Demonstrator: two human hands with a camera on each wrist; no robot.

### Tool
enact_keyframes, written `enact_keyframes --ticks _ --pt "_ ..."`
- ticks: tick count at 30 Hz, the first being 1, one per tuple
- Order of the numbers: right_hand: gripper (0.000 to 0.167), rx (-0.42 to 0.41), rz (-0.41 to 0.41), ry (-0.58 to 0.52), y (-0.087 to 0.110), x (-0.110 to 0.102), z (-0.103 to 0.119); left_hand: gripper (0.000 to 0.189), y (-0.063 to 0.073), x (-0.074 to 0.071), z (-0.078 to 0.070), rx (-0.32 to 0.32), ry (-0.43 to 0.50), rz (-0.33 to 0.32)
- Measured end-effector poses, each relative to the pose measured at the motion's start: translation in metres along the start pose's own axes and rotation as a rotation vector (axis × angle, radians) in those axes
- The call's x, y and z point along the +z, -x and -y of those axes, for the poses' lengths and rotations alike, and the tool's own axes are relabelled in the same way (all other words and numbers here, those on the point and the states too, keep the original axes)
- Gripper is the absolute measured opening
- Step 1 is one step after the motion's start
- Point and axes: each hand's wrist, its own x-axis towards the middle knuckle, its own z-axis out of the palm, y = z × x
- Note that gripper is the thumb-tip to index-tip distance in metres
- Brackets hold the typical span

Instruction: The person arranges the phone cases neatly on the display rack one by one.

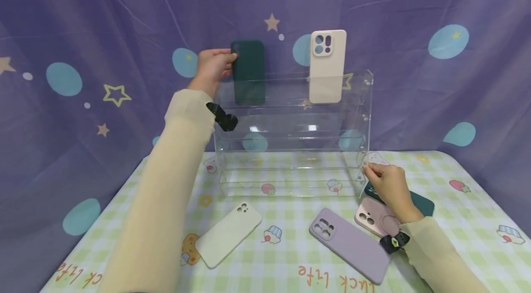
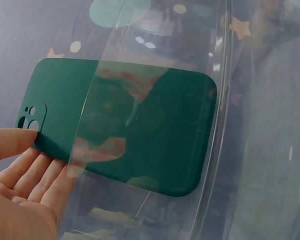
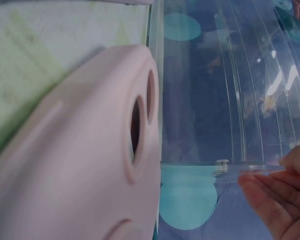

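My left hand pinches a dark green phone case at its camera-hole end, thumb beside the holes in the left wrist view. The case stands upright on the top tier of a clear acrylic display rack, its lower part behind the transparent front lip. A cream phone case leans on the same tier, further right. Low at the rack's right side, my right hand pinches the edge of the clear side panel between thumb and fingers. Below that hand lie a pink phone case and another dark green case.
In front of the rack, a white phone case lies at the left and a lilac one at the right. A green checked cloth covers the table. Behind hangs a purple curtain with stars and blue shapes.
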Motion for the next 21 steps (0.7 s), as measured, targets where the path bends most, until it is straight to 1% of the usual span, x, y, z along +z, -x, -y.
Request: enact_keyframes --ticks 4,7,9,12,15,17,19,21 --pt "0.015 -0.009 -0.007 0.006 0.000 -0.001 -0.001 0.032 0.005 -0.001 -0.004 0.055 -0.030 -0.028" --pt "0.016 -0.010 -0.004 0.010 0.000 -0.001 -0.001 0.031 0.009 -0.005 -0.008 0.101 -0.074 -0.040" --pt "0.016 -0.008 -0.002 0.009 -0.001 -0.001 -0.001 0.032 0.013 -0.008 -0.012 0.122 -0.090 -0.034" --pt "0.017 -0.003 0.003 0.006 -0.002 -0.002 -0.001 0.034 0.020 -0.012 -0.018 0.135 -0.071 -0.010" --pt "0.018 0.008 0.015 0.003 -0.003 -0.002 -0.002 0.038 0.029 -0.017 -0.020 0.128 -0.041 0.034" --pt "0.019 0.021 0.023 0.000 -0.002 -0.002 -0.003 0.040 0.036 -0.019 -0.018 0.134 -0.041 0.077" --pt "0.020 0.030 0.030 0.002 -0.002 -0.002 -0.004 0.041 0.043 -0.022 -0.013 0.150 -0.047 0.129" --pt "0.020 0.034 0.029 0.003 -0.002 -0.002 -0.005 0.042 0.051 -0.026 -0.004 0.167 -0.063 0.189"
